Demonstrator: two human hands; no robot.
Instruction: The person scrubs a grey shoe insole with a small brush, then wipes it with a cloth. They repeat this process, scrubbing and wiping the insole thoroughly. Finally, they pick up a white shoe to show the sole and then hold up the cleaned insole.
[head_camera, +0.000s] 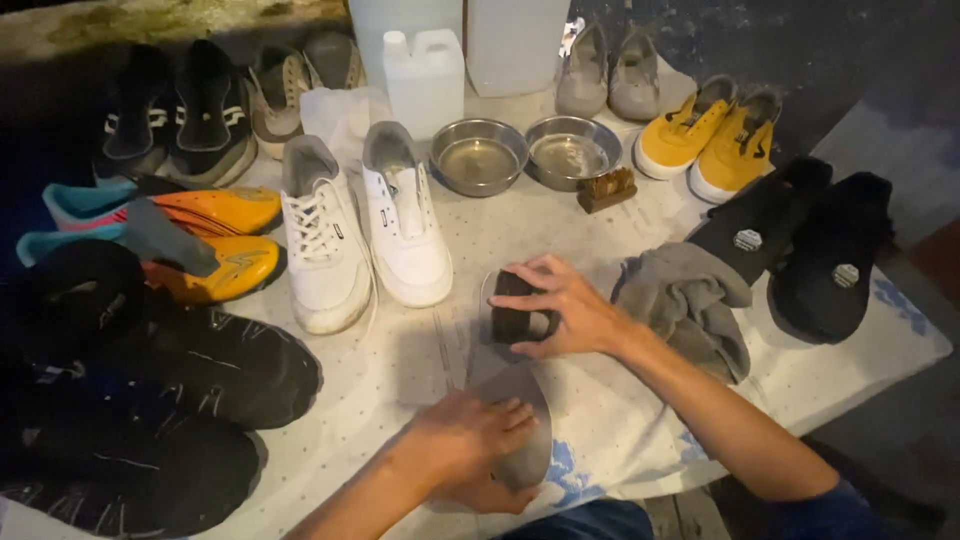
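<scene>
We seem to be at a shoe-cleaning stall: rows of shoes (325, 235), steel bowls (479, 156), jugs (424, 80) crowd our cloth-covered counter (620, 420).

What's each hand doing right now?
Left hand: open, pressing flat on the insole.
Right hand: closed around a dark brush on the insole.

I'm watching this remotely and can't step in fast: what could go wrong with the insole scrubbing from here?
1. The left hand pins only the near end of the grey insole; hard strokes from the dark brush under the right hand could make it slide or buckle.
2. Wide strokes might spatter the white sneakers beside it.
3. A backswing could hit the steel bowls.
</scene>
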